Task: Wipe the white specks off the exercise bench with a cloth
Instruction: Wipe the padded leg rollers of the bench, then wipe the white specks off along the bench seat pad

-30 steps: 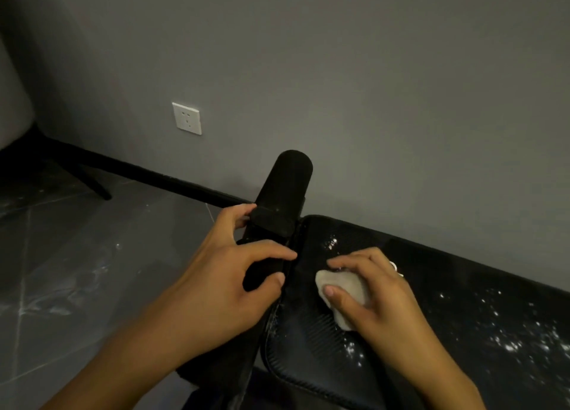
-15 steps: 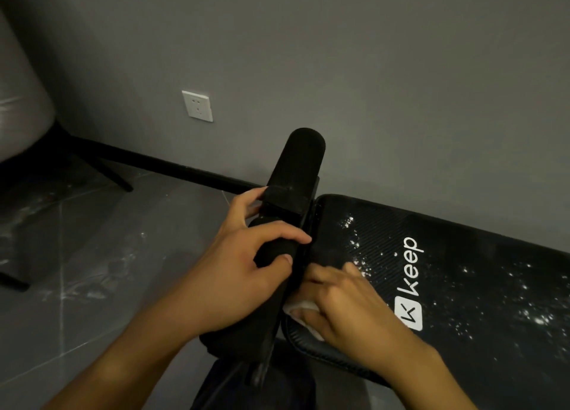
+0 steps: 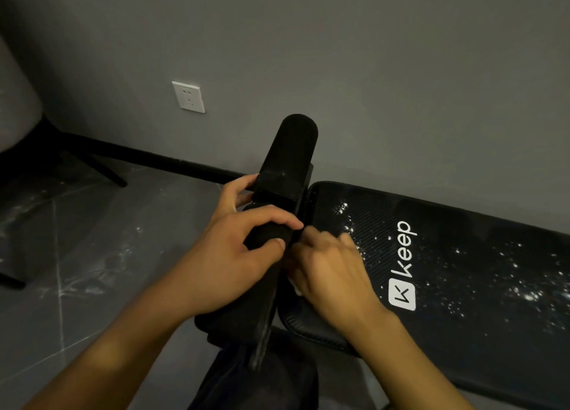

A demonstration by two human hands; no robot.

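The black exercise bench (image 3: 462,301) stretches to the right, printed with a white "keep" logo. White specks (image 3: 521,289) lie thick on its right part, and a smaller patch (image 3: 344,212) sits near its left end. My left hand (image 3: 234,255) grips the black foam roller (image 3: 287,169) that rises at the bench's left end. My right hand (image 3: 330,274) is curled over a white cloth (image 3: 296,288) at the bench's left edge, right beside the roller. Only a small corner of the cloth shows under the fingers.
A grey wall with a white socket (image 3: 188,96) runs behind the bench. The grey tiled floor (image 3: 77,271) at the left carries white smears. A chair with black legs (image 3: 101,169) stands at the far left. My dark trouser leg (image 3: 256,379) is below the roller.
My right hand has slid the cloth left, from over the logo to the bench's edge by the roller, uncovering the "keep" logo. The view has shifted right. My left hand keeps its grip.
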